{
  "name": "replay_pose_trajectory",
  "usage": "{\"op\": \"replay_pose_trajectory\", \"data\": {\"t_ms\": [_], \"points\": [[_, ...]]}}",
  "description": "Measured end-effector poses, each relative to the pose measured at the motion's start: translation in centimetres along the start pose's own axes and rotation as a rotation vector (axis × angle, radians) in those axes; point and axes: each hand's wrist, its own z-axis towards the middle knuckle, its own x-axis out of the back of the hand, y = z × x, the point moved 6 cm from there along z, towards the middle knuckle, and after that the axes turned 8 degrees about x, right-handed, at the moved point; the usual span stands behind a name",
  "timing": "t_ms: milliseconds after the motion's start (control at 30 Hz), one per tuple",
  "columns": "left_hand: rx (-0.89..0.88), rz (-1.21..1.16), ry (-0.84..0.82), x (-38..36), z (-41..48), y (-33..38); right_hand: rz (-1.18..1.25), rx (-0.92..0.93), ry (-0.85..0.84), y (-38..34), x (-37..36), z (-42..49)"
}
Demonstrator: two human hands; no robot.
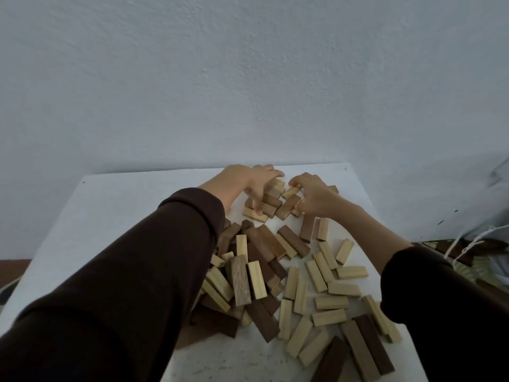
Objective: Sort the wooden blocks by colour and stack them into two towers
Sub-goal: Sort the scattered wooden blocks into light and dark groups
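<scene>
Head view: a small block cluster [287,206] is being handled between both grips, far on the tabletop [124,210]. The left grip [248,180] is being draped over it, thumb on a pale block [252,214]; clamped or not, cannot tell. The right grip [316,199] is being curled round its blocks. Loose blocks [316,275], pale and dark, are lying scattered nearer than both grips.

The left sleeve [115,271] hides part of the blocks [293,241] near the worktop [124,205]'s left edge — its front edge is cut off; clutter [479,267] past the right edge is blurred.
</scene>
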Motion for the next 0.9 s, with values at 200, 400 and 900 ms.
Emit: {"op": "replay_pose_trajectory", "data": {"t_ms": [200, 400, 900], "points": [[0.069, -0.093, 0.045, -0.3, 0.0, -2.3, -0.048, 0.003, 0.002, -0.1, -0.2, 0.4], [0.085, -0.161, 0.112, -0.8, 0.1, -3.3, -0.030, 0.028, -0.006, -0.4, -0.4, 0.9], [0.071, -0.214, 0.168, -1.2, -0.3, -2.9, -0.190, 0.176, -0.201, -1.8, -0.8, 0.6]]}}
